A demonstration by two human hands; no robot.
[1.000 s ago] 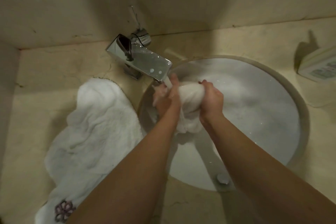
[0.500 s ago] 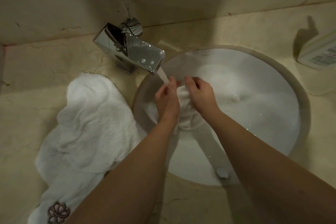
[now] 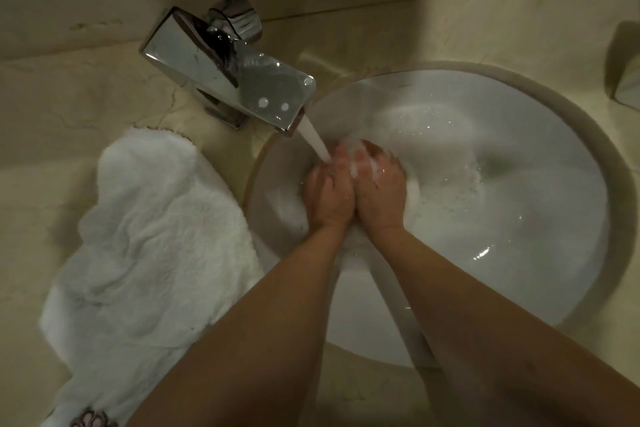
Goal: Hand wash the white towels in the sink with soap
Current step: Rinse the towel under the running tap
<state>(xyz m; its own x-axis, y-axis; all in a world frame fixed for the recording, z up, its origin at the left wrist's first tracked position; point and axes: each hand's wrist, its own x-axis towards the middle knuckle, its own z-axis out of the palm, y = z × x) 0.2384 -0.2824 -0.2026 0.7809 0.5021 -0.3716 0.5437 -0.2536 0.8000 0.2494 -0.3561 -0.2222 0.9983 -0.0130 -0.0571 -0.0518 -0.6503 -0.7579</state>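
Seen from above: a round white sink [image 3: 519, 288] sunk into a beige stone desk [image 3: 86, 97], a square chrome tap [image 3: 228, 76] at the far left with water running.

Left hand [image 3: 329, 191] and right hand [image 3: 379, 191] side by side under the stream, touching along the inner edges, down in foamy water at the left of the basin. Between and beneath them, a small white towel [image 3: 356, 168], mostly hidden; only a pale sudsy patch visible at the fingertips. Fingers of both curled down over it. Grip on each side looks closed round the bunched cloth, though suds and blur hide the exact hold.

A second white towel [image 3: 149, 246] heaped on the desk to the left of the sink, one edge hanging over the rim, a small flower motif at the near corner. Untouched by either hand.

Likely handling: soaked terry, soft and limp, heavier than when dry, slick with soap. No fixed shape, so best gathered into a wad and squeezed from both sides, as here. Probably dripping heavily when raised. The dry-looking towel on the desk is light and floppy, easiest taken by a bunched handful near its middle.
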